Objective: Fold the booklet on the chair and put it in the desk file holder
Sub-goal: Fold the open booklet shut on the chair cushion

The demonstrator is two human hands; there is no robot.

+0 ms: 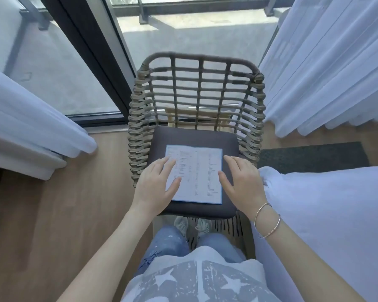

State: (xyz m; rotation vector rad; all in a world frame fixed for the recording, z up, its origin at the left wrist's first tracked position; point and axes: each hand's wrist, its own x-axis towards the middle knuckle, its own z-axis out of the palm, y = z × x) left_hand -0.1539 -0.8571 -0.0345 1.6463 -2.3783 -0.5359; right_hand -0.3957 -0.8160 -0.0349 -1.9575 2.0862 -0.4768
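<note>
Nearest the camera, a grey shirt [196, 280] with white stars and blue jeans [168, 243] fill the bottom edge, just in front of the chair [196, 92]. Two bare forearms reach forward over the chair's front edge. The right wrist carries two thin bracelets [267, 220].

The left hand [156, 186] lies flat on the left page of the booklet [196, 173], its fingers [168, 163] spread apart and gripping nothing, the thumb pressed on the paper. The right hand [241, 182] hovers or rests at the booklet's right edge, partly over the cushion [194, 136]; its fingers [230, 161] are also spread and closed on nothing, and whether they actually touch the page cannot be told.

The booklet lies open and flat on the chair's dark grey cushion, toward the front of the seat, showing two white pages of small print with a thin blue border.

To the right of the chair a white duvet [325, 203] bulges, with a dark mat [314, 154] on the floor [52, 203] behind it. The woven wicker back and sides of the chair rise beyond the cushion. White curtains [327, 66] hang on both sides of the chair, and behind it stands a glass door [183, 35] with a dark frame, opening onto a balcony.
</note>
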